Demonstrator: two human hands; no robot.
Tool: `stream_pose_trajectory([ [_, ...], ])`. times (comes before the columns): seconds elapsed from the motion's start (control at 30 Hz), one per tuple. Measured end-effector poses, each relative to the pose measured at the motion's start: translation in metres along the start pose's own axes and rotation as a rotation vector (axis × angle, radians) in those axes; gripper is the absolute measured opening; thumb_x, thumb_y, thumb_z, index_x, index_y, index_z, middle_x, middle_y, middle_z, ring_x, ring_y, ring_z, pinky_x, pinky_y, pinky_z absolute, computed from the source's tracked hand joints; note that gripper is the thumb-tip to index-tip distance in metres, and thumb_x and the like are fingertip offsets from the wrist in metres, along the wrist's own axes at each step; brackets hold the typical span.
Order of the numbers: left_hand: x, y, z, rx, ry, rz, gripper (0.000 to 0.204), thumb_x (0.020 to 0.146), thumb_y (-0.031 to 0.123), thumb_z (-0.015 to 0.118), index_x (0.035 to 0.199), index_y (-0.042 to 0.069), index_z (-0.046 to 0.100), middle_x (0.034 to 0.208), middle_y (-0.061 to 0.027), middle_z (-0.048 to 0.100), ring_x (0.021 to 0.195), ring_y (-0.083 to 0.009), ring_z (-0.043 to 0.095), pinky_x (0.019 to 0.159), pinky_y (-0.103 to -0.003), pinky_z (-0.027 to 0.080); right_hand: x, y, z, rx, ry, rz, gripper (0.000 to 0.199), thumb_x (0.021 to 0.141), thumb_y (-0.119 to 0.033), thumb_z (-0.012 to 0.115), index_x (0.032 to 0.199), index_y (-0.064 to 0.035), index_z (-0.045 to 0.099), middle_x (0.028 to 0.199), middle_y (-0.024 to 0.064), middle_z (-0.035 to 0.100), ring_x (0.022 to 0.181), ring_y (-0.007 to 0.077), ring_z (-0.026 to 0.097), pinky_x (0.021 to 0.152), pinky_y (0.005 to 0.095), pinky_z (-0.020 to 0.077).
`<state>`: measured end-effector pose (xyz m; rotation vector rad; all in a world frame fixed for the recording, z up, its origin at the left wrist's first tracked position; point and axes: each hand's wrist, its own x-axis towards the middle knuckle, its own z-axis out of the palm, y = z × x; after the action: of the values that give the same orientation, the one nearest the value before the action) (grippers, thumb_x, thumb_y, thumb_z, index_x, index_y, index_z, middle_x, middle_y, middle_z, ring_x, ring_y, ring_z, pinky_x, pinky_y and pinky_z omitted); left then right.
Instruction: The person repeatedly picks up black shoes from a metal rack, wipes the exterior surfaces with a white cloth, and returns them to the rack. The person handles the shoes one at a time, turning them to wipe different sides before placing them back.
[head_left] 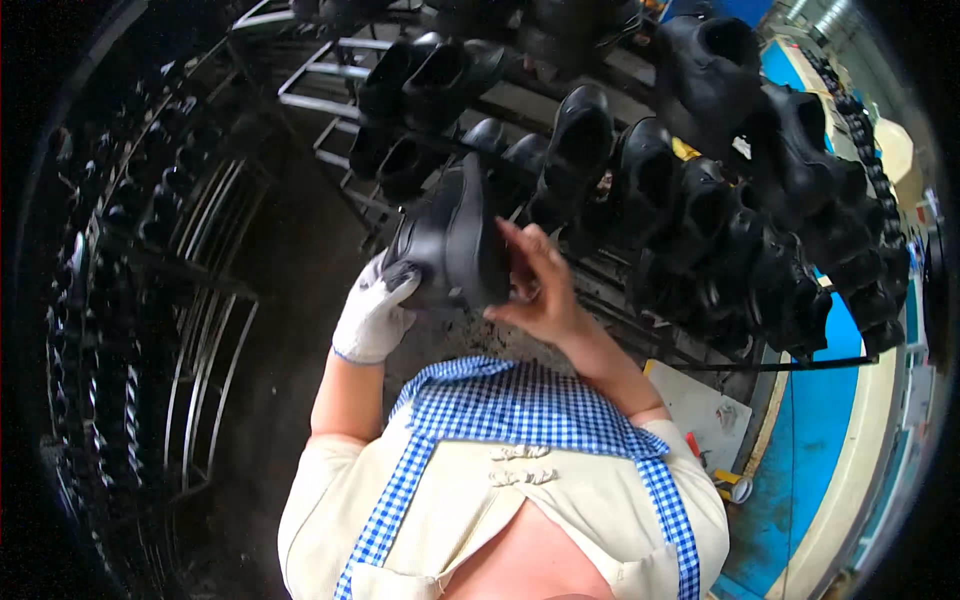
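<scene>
A black shoe [452, 235] is held up in front of my chest, its sole edge turned toward me. My left hand [375, 310], in a white work glove, grips the shoe from below at its left end. My right hand [535, 280] is bare and presses its fingers against the shoe's right side. Both hands hold the same shoe just in front of a metal rack [330, 100] that carries several more black shoes [600, 160].
More black shoes [800, 200] hang in rows on the rack to the right. Another wire rack [190, 330] with dark shoes stands at the left. A blue floor [820, 420] with a white sheet [700, 405] and a small can [735, 487] lies lower right.
</scene>
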<state>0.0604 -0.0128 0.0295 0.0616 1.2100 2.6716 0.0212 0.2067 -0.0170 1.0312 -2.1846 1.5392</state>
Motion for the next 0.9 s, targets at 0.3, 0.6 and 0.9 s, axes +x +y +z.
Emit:
stream_pose_trajectory([
  [0.3,-0.012,-0.015,0.011,0.152,0.103,-0.007,0.031,0.086,0.016,0.061,0.112,0.001,0.056,0.103,-0.0052,0.061,0.092,-0.0140,0.058,0.084,-0.026,0.047,0.023,-0.029,-0.014,0.054,-0.037,-0.002,0.042,0.076,-0.018,0.075,0.114,-0.0036,0.062,0.078,0.0015,0.055,0.062,0.0075,0.051,0.053,0.0197,0.0411],
  [0.6,-0.005,-0.024,-0.007,0.479,-0.027,0.084,0.026,0.091,0.007,0.051,0.116,0.001,0.056,0.111,-0.0034,0.057,0.100,-0.0117,0.053,0.088,-0.026,0.044,0.025,-0.029,-0.005,-0.440,-0.073,-0.219,0.025,0.068,-0.002,0.070,0.088,-0.0064,0.056,0.082,0.0059,0.054,0.069,0.0243,0.061,0.056,0.0347,0.0496],
  [0.9,0.060,-0.086,-0.093,0.514,0.110,-0.235,0.025,0.087,0.020,0.061,0.106,0.003,0.060,0.095,0.0002,0.061,0.085,-0.0080,0.053,0.075,-0.023,0.043,-0.074,0.054,0.014,0.949,0.353,0.763,0.007,0.096,-0.012,0.048,0.097,-0.0062,0.051,0.068,-0.0033,0.042,0.052,0.0051,0.036,0.044,0.0210,0.0274],
])
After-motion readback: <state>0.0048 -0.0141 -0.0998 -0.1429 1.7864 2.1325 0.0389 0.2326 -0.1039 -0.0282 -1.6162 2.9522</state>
